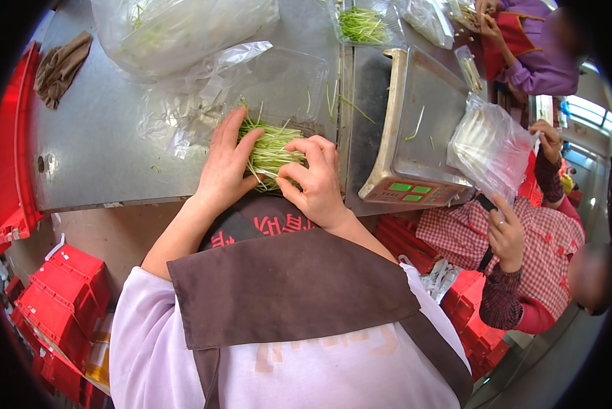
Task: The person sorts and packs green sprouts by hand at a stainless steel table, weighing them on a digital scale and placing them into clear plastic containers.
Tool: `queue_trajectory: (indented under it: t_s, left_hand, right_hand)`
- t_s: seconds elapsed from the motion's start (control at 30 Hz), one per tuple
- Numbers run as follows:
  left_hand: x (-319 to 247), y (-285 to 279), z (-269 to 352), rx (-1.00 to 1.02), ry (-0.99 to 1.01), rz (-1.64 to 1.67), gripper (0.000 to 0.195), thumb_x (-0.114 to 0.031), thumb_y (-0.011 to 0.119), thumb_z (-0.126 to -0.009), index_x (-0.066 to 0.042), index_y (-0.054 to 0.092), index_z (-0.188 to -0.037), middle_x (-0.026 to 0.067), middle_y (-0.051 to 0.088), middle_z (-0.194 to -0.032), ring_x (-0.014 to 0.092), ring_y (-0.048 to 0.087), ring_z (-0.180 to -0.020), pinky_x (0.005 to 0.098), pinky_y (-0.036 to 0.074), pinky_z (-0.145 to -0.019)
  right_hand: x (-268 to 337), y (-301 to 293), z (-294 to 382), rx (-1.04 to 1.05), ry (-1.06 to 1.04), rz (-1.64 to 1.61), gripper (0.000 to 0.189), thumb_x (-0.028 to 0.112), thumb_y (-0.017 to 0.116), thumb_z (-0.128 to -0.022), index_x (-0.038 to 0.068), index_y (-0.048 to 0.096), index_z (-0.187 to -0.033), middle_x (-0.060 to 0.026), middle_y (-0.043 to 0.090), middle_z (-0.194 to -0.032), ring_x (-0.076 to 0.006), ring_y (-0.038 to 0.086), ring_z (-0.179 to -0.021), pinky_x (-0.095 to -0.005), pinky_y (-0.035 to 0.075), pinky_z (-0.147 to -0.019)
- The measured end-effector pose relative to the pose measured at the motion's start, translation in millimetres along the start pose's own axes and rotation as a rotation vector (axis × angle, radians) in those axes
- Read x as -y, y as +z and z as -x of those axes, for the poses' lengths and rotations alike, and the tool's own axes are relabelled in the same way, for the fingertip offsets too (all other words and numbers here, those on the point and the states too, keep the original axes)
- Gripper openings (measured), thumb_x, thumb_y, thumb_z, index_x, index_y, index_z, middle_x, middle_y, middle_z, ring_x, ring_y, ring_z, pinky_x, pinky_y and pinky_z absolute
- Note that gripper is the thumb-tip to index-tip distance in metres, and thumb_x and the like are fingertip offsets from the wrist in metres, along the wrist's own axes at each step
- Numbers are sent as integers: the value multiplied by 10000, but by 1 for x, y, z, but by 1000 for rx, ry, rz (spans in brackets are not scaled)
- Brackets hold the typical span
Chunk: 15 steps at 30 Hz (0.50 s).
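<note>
A bundle of pale green sprouts [273, 153] lies at the front edge of the metal table [96, 158], close to my body. My left hand [228, 158] cups its left side, thumb at the near end and fingers spread along it. On the right, my right hand [313, 176] has its fingers bent against the stems, with thumb and forefinger pinched together at the near end. Whether a stem is caught in that pinch is too small to tell. Just beyond the bundle sits a clear plastic tray [285, 76], with crumpled clear film [178, 120] to its left.
A large clear bag [183, 30] stands at the back. A digital scale [428, 122] with loose sprouts is at right; a filled sprout tray [365, 25] lies beyond. A brown cloth [63, 69] rests at left. One co-worker [510, 245] handles a plastic bag [490, 143]; another [536, 46] works farther back.
</note>
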<state>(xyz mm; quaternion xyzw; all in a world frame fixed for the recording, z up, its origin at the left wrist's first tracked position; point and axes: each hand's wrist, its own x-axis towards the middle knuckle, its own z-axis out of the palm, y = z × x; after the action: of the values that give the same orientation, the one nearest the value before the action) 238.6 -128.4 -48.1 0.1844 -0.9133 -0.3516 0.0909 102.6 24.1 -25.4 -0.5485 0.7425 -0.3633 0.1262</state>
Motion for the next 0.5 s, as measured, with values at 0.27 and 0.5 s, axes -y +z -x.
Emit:
queue_trajectory:
  t_s: [0.27,0.5]
  left_hand:
    - [-3,-2,-2,7,-37,20,801,-74,839,-560,-86,499,-1285,274,233,-1505,464,274,-1372,504,313,-1109]
    - [-6,-6,-4,30,-113,63,791,-55,827,-561,-165,534,-1288,293,16,-1568,476,142,-1436,482,291,-1131]
  right_hand:
    - [-8,-7,4,-39,76,-93,129,74,729,-669,99,629,-746,-72,561,-1161,-321,435,-1120,-430,348,-957]
    - [-23,-10,16,-44,197,-202,114,95,717,-712,87,622,-776,-77,561,-1195,-318,432,-1150,-428,348,-994]
